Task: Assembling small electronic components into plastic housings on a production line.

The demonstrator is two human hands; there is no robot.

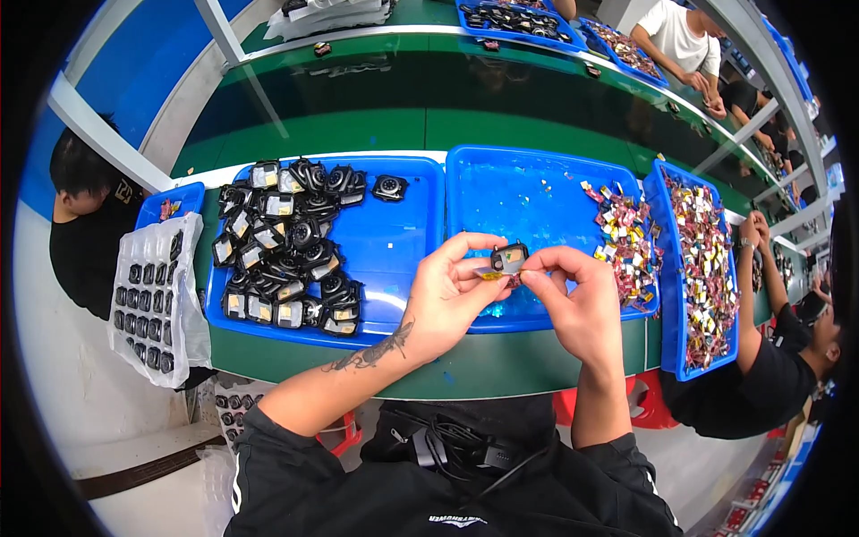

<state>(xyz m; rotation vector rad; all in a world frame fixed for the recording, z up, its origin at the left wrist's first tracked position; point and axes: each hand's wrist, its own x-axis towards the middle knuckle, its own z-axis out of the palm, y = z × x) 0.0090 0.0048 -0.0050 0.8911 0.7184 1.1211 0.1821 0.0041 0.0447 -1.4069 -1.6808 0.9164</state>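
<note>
My left hand (454,288) grips a small black watch case (510,258) between thumb and fingers, its open inner side showing grey. A silver-and-yellow piece (483,273) lies between the left thumb and the case. My right hand (577,291) pinches at the case's near right edge. A reddish bit shows by its fingertips, too small to name. Both hands are over the right-hand blue tray (474,159), where a heap of small silver, yellow and red parts (626,233) lies on the right side. Left of it, another blue tray (394,259) holds piled black watch cases (300,234).
A blue bin (684,362) full of similar small parts borders the right tray. At far left, a white moulded tray (125,340) holds rows of black cases. Behind runs a green conveyor belt (358,107). People sit at left and right; another person (684,45) works across the belt.
</note>
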